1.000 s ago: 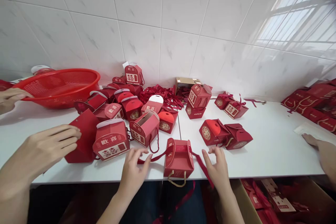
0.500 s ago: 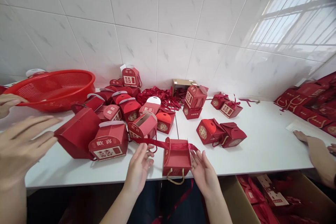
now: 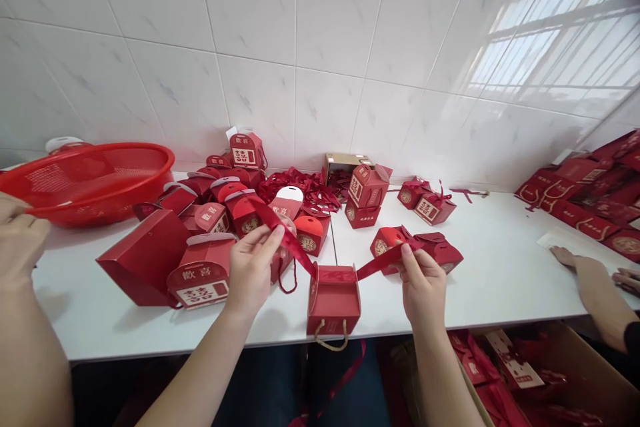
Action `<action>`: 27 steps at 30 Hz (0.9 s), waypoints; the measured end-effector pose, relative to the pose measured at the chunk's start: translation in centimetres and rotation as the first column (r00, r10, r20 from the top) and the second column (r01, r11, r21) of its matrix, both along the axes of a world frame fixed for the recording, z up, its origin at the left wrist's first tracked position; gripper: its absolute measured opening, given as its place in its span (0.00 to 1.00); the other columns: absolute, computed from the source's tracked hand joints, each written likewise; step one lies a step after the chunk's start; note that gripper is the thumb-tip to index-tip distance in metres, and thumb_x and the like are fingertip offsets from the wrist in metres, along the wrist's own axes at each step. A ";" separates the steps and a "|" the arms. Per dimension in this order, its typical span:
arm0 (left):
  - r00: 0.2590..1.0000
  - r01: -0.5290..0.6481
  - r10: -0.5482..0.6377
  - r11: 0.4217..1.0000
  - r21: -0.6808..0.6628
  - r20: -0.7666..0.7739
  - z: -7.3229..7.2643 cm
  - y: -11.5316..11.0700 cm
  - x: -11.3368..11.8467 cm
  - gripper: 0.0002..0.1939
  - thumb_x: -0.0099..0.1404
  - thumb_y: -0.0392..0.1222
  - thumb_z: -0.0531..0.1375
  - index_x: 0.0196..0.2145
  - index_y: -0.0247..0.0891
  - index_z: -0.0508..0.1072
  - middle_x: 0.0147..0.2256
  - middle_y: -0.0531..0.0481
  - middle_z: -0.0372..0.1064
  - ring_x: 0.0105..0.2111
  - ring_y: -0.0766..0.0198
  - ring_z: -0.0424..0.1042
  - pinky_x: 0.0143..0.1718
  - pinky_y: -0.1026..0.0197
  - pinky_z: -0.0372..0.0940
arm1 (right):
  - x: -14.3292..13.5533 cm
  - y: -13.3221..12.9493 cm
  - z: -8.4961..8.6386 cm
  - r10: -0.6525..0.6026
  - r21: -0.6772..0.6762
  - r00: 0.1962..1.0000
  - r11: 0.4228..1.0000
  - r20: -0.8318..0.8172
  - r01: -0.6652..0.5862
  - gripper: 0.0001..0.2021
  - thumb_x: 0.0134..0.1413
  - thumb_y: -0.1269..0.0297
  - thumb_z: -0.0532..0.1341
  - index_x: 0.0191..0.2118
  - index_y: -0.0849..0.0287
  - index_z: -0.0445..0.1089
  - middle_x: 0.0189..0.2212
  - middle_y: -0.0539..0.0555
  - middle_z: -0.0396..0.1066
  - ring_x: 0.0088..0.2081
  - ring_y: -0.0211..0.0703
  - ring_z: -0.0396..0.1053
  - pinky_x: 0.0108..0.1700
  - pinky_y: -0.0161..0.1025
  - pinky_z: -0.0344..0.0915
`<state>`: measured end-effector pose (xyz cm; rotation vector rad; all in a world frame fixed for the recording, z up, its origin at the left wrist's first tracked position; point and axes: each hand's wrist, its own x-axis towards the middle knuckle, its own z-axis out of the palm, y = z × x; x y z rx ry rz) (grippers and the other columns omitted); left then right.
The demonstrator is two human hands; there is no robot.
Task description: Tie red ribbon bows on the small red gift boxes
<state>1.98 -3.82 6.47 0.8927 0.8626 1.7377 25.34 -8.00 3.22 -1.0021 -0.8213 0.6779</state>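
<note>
L fingers (image 3: 273,242) & R fingers (image 3: 411,263) now pinched closed on ribbon (image 3: 298,250), ends higher vs. prev.

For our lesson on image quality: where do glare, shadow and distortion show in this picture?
Head view: bright glare on the tiled wall, upper right; soft shadows on the white table by the left-hand boxes; tile joints fan out upward, suggesting wide-angle distortion; the ribbon looks fairly sharp.

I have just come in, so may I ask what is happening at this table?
The person's left hand and right hand each have the red ribbon in their grip, held up either side of a small red box at the front edge of the white table. More red boxes sit behind; another person's hand is near the red basket.
</note>
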 end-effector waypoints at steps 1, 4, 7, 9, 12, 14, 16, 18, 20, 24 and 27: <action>0.999 0.016 -0.015 1.000 0.026 -0.045 0.3 0.2 0.2 0.12 0.48 0.44 0.69 0.29 0.36 0.77 0.28 0.51 0.75 0.27 0.65 0.71 0.27 0.65 0.64 | -0.1 0.0 0.7 -0.003 0.002 0.997 1.000 0.078 0.003 0.13 0.49 0.56 0.66 0.23 0.60 0.68 0.21 0.48 0.67 0.24 0.35 0.62 0.26 0.34 0.59; 0.985 0.051 -0.032 0.993 0.107 -0.172 1.2 0.6 1.1 0.11 0.49 0.44 0.69 0.30 0.36 0.78 0.28 0.51 0.76 0.30 0.64 0.73 0.34 0.63 0.67 | -0.6 0.3 2.4 -0.015 0.047 0.976 0.999 0.217 0.005 0.10 0.50 0.57 0.65 0.28 0.59 0.71 0.22 0.48 0.67 0.25 0.36 0.62 0.27 0.34 0.60; 0.965 0.091 -0.055 0.987 0.129 -0.255 2.1 0.6 2.1 0.12 0.49 0.43 0.69 0.32 0.36 0.79 0.30 0.50 0.77 0.32 0.62 0.74 0.38 0.62 0.67 | -1.2 0.7 3.7 -0.013 0.115 0.966 0.993 0.260 -0.017 0.08 0.51 0.58 0.64 0.32 0.58 0.73 0.26 0.49 0.71 0.28 0.38 0.67 0.30 0.36 0.63; 0.958 0.119 -0.080 0.985 0.128 -0.275 2.6 0.4 2.7 0.12 0.50 0.44 0.69 0.32 0.35 0.79 0.31 0.49 0.77 0.33 0.61 0.75 0.39 0.61 0.68 | -1.5 0.9 4.2 -0.013 0.155 0.966 0.988 0.257 -0.028 0.08 0.50 0.60 0.65 0.34 0.58 0.74 0.27 0.50 0.72 0.30 0.39 0.68 0.32 0.36 0.65; 0.955 0.148 -0.110 0.982 0.120 -0.276 3.3 0.2 3.2 0.12 0.50 0.45 0.69 0.31 0.35 0.79 0.31 0.48 0.78 0.35 0.59 0.75 0.40 0.60 0.69 | -1.9 1.1 4.8 -0.019 0.199 0.968 0.979 0.249 -0.032 0.08 0.50 0.60 0.65 0.35 0.58 0.74 0.28 0.51 0.73 0.30 0.39 0.69 0.33 0.37 0.67; 0.956 0.162 -0.128 0.981 0.111 -0.264 3.6 0.1 3.3 0.12 0.50 0.45 0.69 0.31 0.35 0.79 0.31 0.48 0.78 0.34 0.59 0.75 0.40 0.59 0.69 | -1.9 1.2 5.1 -0.010 0.216 0.969 0.975 0.247 -0.045 0.08 0.51 0.60 0.65 0.34 0.58 0.73 0.29 0.51 0.73 0.31 0.40 0.70 0.34 0.38 0.68; 0.956 0.173 -0.142 0.979 0.104 -0.255 3.8 0.1 3.3 0.12 0.51 0.46 0.68 0.31 0.36 0.79 0.32 0.47 0.78 0.34 0.60 0.76 0.40 0.59 0.69 | -1.9 1.3 5.2 0.014 0.227 0.974 0.972 0.228 -0.067 0.08 0.51 0.60 0.65 0.34 0.57 0.73 0.29 0.52 0.74 0.31 0.40 0.71 0.34 0.38 0.68; 0.956 0.178 -0.146 0.978 0.108 -0.256 3.9 0.2 3.2 0.12 0.51 0.46 0.68 0.31 0.36 0.79 0.31 0.47 0.78 0.33 0.60 0.76 0.39 0.59 0.70 | -1.9 1.4 5.3 0.047 0.231 0.980 0.969 0.193 -0.092 0.08 0.51 0.59 0.65 0.35 0.58 0.72 0.28 0.52 0.74 0.30 0.40 0.71 0.33 0.38 0.69; 0.954 0.180 -0.141 0.975 0.127 -0.266 3.9 0.3 3.2 0.12 0.51 0.46 0.68 0.31 0.35 0.79 0.30 0.48 0.78 0.32 0.60 0.76 0.39 0.59 0.70 | -1.9 1.5 5.6 0.083 0.239 0.985 0.964 0.152 -0.119 0.09 0.51 0.59 0.64 0.35 0.58 0.71 0.27 0.52 0.73 0.30 0.41 0.72 0.34 0.40 0.69; 0.939 0.222 -0.163 0.960 0.170 -0.303 4.1 0.1 3.3 0.11 0.54 0.46 0.66 0.29 0.35 0.77 0.26 0.49 0.76 0.30 0.62 0.75 0.38 0.60 0.70 | -2.4 1.5 6.4 0.153 0.193 0.980 0.965 0.124 -0.176 0.09 0.52 0.59 0.64 0.34 0.59 0.70 0.25 0.51 0.73 0.24 0.38 0.70 0.30 0.38 0.69; 0.899 0.326 -0.259 0.934 0.146 -0.353 4.4 -0.3 3.5 0.10 0.56 0.45 0.65 0.30 0.35 0.73 0.25 0.51 0.75 0.29 0.64 0.75 0.35 0.62 0.69 | -3.0 1.5 7.0 0.210 0.045 0.956 0.974 0.206 -0.224 0.11 0.49 0.58 0.65 0.34 0.61 0.70 0.23 0.51 0.72 0.17 0.33 0.62 0.20 0.33 0.61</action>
